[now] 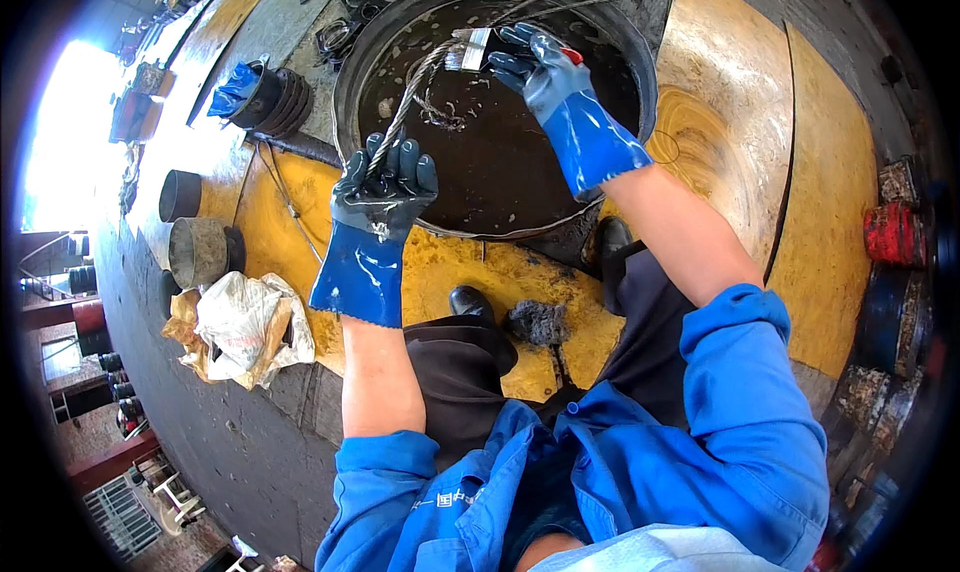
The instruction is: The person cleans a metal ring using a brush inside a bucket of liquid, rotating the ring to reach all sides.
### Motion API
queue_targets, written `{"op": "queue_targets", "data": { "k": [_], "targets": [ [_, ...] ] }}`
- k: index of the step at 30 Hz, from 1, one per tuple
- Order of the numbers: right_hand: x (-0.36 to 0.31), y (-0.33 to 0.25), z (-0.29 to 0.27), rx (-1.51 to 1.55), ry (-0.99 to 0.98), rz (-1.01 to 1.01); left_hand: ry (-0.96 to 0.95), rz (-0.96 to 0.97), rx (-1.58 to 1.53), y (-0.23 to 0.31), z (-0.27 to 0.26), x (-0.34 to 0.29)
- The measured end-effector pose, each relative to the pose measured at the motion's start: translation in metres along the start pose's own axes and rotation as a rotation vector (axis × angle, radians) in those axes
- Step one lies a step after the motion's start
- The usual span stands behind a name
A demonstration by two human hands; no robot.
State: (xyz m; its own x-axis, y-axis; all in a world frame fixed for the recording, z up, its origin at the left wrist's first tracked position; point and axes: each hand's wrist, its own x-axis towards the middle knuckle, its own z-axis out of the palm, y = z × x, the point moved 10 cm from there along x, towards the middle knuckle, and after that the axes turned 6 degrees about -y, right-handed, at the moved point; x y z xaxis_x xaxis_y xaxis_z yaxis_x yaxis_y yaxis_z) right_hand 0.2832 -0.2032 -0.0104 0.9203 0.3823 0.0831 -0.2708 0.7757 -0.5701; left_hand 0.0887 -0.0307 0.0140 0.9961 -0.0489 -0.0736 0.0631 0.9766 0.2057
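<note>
My left hand [380,197], in a blue glove with a dark coated palm, is turned palm up at the near left rim of a big round tub [647,82]. A twisted steel wire rope [408,107] lies in it between thumb and fingers. From there the rope curves up over the tub and runs off to the far right. My right hand [548,72], gloved alike, is closed round the handle of a flat paintbrush [470,50], its bristles against the rope. Dark liquid [500,172] covers the tub's bottom. Frayed strands [442,117] hang below the rope.
A black bucket [268,97] with blue gloves or cloth stands left of the tub. Nearer are metal cylinders [198,252] and a crumpled plastic bag [245,322]. A dark, fuzzy-headed tool [537,322] lies between my feet on yellow sheeting [440,262].
</note>
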Motion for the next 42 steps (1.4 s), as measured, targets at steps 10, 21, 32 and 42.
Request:
{"op": "queue_targets", "data": {
  "k": [10, 21, 32, 42],
  "targets": [
    [0.012, 0.078, -0.029, 0.144, 0.321, 0.342, 0.063, -0.055, -0.054, -0.027, 0.005, 0.009],
    [0.001, 0.096, -0.044, -0.068, 0.361, 0.499, -0.005, -0.045, -0.047, -0.021, 0.005, 0.003],
    [-0.011, 0.068, 0.035, -0.955, -0.493, 0.082, 0.051, 0.015, -0.012, 0.019, -0.021, -0.007],
    [-0.039, 0.045, 0.07, -1.334, -0.742, -0.258, 0.24, 0.031, 0.028, 0.007, -0.017, -0.014]
  ]
}}
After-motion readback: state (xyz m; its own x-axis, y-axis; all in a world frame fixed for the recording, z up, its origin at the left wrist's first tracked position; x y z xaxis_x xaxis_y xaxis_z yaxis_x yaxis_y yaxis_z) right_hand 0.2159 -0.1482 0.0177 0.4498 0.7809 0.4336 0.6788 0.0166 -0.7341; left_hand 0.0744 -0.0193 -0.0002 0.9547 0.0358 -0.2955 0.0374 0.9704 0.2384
